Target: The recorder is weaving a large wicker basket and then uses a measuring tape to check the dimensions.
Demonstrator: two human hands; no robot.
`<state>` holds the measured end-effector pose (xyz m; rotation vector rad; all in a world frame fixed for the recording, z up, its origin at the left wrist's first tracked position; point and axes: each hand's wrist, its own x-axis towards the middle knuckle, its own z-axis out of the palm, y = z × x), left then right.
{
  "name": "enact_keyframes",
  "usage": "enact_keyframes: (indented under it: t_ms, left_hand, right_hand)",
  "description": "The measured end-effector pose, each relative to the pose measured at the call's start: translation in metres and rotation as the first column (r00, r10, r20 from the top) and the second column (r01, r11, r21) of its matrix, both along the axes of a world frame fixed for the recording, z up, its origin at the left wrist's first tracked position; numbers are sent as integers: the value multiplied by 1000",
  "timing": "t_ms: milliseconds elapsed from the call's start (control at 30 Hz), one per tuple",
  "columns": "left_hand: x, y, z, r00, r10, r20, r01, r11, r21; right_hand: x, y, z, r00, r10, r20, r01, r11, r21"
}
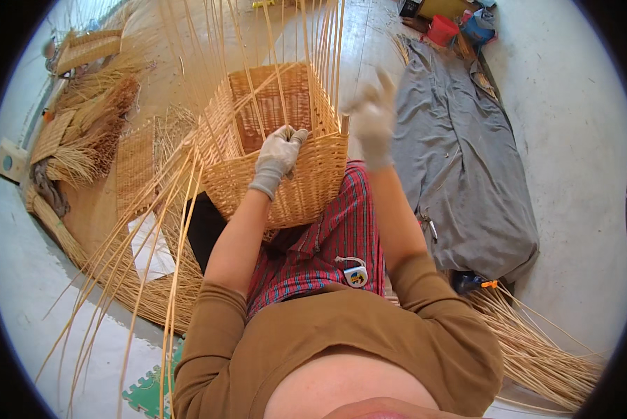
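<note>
A half-woven, box-shaped wicker basket [278, 183] rests on my lap, tilted so that its hollow shows. Long upright canes rise from its far and right sides, and more fan out to the lower left. My left hand [280, 155], in a pale grey-cuffed glove, is closed on the near rim of the basket, with thumb and fingers pinched together beside an upright cane. My right hand [373, 126], gloved alike, is raised just right of the basket and apart from it. Motion blurs it, but its fingers look stretched and spread, with nothing visible in them.
Bundles of cane [104, 112] and woven panels [135, 164] lie at left, near a white sheet [151, 246]. A grey cloth [460, 160] covers something long at right, with a red bucket [442, 30] beyond it. More canes [537, 349] lie at lower right. A tape measure [355, 276] sits on my lap.
</note>
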<state>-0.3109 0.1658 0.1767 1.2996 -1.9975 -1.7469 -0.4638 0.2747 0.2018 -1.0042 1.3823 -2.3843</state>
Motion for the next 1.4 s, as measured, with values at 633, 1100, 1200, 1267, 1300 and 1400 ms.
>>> enact_keyframes:
  t_ms: [633,1100,1200,1267,1300,1400]
  left_hand:
    - [219,-81,-106,655,426,-625,-536,844,13]
    - [196,-41,1,539,-189,-821,-520,693,-500]
    - [185,2,3,661,272,-699,-502,853,-142]
    - [176,15,-41,521,258,-814,-488,872,-37]
    - [181,3,-80,504,223,-834,-438,899,-24]
    - [144,16,-37,917,-107,-385,-211,688,-694]
  right_hand:
    - [222,-6,-24,541,679,-496,-385,725,572]
    - [183,-51,23,565,377,-734,-269,925,268]
    - [97,-58,-45,972,198,122,-178,971,-161]
    - [91,-49,-61,924,211,320,-157,970,-185]
    - [102,-49,-62,913,211,349,-184,977,-109]
    - [86,-29,-72,893,164,420,-209,976,65]
